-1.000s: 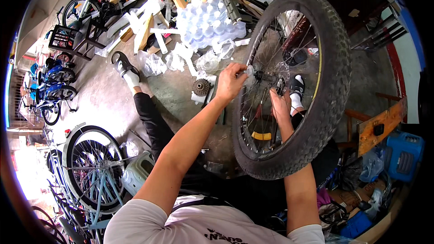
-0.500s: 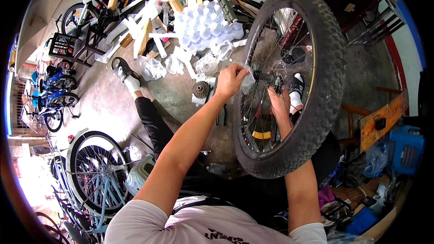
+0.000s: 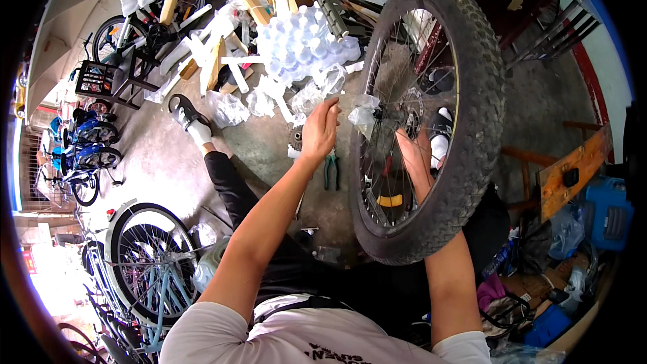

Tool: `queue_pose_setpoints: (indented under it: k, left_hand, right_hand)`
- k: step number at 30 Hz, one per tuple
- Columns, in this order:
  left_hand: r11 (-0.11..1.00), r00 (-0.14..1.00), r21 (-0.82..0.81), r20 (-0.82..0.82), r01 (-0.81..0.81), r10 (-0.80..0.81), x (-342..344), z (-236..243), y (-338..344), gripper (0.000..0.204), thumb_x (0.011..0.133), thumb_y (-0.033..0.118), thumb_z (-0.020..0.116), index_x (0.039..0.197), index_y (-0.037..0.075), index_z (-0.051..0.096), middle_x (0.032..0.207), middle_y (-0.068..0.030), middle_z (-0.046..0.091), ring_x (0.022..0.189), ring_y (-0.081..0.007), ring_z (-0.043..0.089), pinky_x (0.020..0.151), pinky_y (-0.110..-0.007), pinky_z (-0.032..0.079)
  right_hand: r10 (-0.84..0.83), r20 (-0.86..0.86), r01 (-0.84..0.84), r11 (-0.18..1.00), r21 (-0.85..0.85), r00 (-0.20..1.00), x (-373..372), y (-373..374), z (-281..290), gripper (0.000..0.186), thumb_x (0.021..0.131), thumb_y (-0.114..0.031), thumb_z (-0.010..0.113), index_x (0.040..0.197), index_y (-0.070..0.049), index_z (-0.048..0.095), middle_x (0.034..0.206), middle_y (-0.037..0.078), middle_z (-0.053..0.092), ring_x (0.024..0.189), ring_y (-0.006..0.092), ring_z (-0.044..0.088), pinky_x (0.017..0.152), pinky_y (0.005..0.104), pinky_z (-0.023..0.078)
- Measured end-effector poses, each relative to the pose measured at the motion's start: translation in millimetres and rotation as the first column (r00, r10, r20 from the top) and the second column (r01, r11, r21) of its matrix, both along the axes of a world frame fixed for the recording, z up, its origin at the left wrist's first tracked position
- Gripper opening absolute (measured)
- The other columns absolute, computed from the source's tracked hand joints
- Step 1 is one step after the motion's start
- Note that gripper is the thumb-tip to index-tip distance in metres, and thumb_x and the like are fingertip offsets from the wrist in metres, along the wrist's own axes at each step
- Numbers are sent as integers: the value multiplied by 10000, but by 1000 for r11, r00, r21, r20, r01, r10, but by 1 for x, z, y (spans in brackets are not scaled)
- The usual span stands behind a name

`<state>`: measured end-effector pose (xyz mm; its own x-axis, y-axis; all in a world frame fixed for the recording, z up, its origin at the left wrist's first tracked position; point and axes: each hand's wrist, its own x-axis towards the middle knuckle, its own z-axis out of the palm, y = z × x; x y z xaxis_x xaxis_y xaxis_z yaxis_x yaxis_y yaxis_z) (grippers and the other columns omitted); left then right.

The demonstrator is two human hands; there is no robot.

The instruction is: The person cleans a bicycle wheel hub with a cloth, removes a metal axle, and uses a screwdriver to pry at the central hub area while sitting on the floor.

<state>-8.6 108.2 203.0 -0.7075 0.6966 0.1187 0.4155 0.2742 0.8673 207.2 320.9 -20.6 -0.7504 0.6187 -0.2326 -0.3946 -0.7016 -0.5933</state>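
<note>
A fat-tyred bicycle wheel (image 3: 482, 114) stands upright in front of me, tilted slightly. Seen through the spokes, my right hand (image 3: 416, 155) grips the wheel at its hub, beside the brake disc (image 3: 410, 104); its fingertips are partly hidden. A clear plastic scrap (image 3: 364, 113) hangs on the near end of the axle. My left hand (image 3: 319, 131) is in the air just left of it, fingers stretched and holding nothing. Behind that hand, a sprocket cluster (image 3: 296, 136) lies on the floor, partly covered. Green-handled pliers (image 3: 331, 171) lie close by.
Shrink-wrapped bottles (image 3: 306, 44) and packing scraps lie ahead. A parked bicycle (image 3: 151, 263) stands at the left, with small blue bikes (image 3: 91, 138) beyond. To the right are a wooden stool (image 3: 573, 172) and a blue case (image 3: 606, 212). My left foot (image 3: 189, 113) is stretched forward.
My left hand has let go of the plastic at the axle and drawn back left, its fingers straightening. The plastic stays on the axle. My right hand keeps its place at the hub.
</note>
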Motion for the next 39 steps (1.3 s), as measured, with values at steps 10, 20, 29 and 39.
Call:
queue_pose_setpoints:
  k: [10,20,29,39]
  left_hand:
    - [954,781,-102,-553,281,-289,-11,2,13,371,831,89,716,1191,81,627,1017,-118,640,956,-335,641,809,-433,540]
    - [970,888,-155,-395,186,-234,0,-9,42,137,935,131,598,990,13,551,906,-197,597,834,-420,630,727,-523,517]
    - [896,919,-386,391,220,-57,-13,9,49,622,1044,533,430,968,-48,640,759,-158,678,623,-233,680,628,-371,537]
    - [927,738,-88,-580,365,-346,-7,12,26,253,915,154,666,1139,50,607,1078,-128,637,945,-368,648,793,-463,531]
  right_hand:
    - [-252,288,310,934,-179,924,-28,-38,96,546,1092,-537,295,1146,-86,598,781,65,631,546,177,561,516,333,494]
    - [-538,765,-385,661,644,355,-11,-30,61,732,959,-525,618,1444,-15,417,1352,232,499,1171,379,538,853,499,494]
    - [-464,747,-293,717,632,476,-7,-26,53,563,1006,-530,507,1291,-44,487,1105,160,528,942,308,543,746,436,485]
    - [-441,729,-243,742,624,523,-11,-21,49,498,1059,-536,383,1121,-77,564,830,79,561,688,228,547,627,367,476]
